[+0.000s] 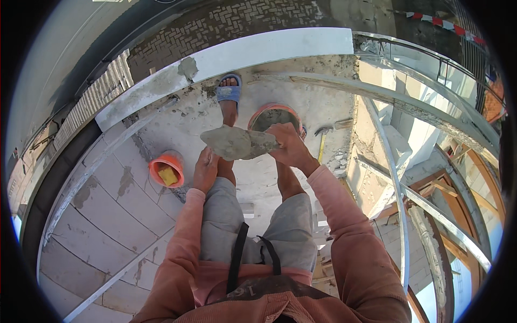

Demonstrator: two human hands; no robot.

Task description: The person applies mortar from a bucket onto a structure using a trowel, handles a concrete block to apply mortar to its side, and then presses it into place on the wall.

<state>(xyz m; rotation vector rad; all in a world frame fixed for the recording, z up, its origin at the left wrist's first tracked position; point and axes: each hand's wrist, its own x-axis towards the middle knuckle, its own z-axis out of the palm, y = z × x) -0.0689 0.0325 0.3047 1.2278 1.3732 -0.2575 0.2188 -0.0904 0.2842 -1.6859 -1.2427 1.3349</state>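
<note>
1. A trowel (235,142), or what looks like one, is in the air on the wearer's side of the mortar bucket (260,109), its blade reaching out to the bucket's left. Grey mortar coats the blade.
2. The right hand (291,144), just below the bucket's rim as I see it, is closed around the trowel's handle end. The left hand (204,169), lower and left of the bucket, has its fingers curled at the blade's far end; I cannot tell whether they pinch the edge or only come close.
3. I would expect a stiff blade, front-heavy under its load, with wet mortar soft and liable to slide if tipped. The handle is the sure hold; the coated edge would likely be slippery and gritty.
4. Farther left of the bucket stands a small orange pail (152,171) holding a yellow sponge (168,176). To the bucket's right lies a hammer (322,131).
5. The right hand hides the handle and part of the bucket. One blue sandal (228,93) shows left of the bucket; the other foot is mostly hidden. The blade's underside is out of sight.
</note>
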